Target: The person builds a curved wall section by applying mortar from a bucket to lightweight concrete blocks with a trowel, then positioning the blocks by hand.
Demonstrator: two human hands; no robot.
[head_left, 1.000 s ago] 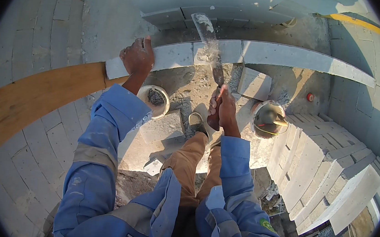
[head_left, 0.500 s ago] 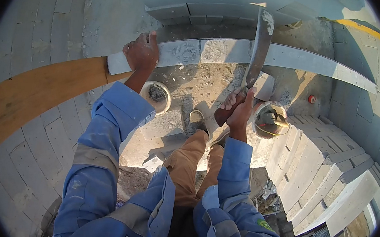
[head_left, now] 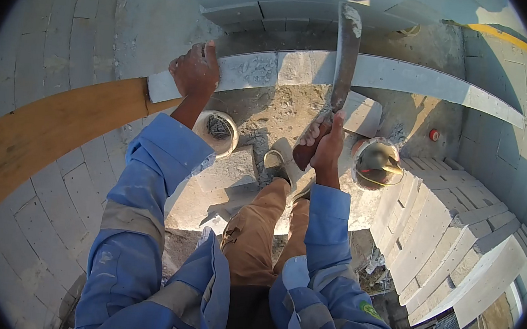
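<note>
My left hand grips the edge of the block wall's top course, near the end of a brown wooden board. In my right hand is a machete, held by its wooden handle with the fingers wrapped round it. Its wide blade points up and away from me, crossing over the wall top, and has pale residue near the tip. Whether the blade touches the wall I cannot tell.
A bucket with small metal pieces stands left of my feet. Another bucket with a tool stands at the right, beside stacked blocks. Beyond it lies a small red round object. A loose block lies below the wall.
My right hand and the machete have moved a little to the left, and the blade stands more upright. My left hand has barely moved.
</note>
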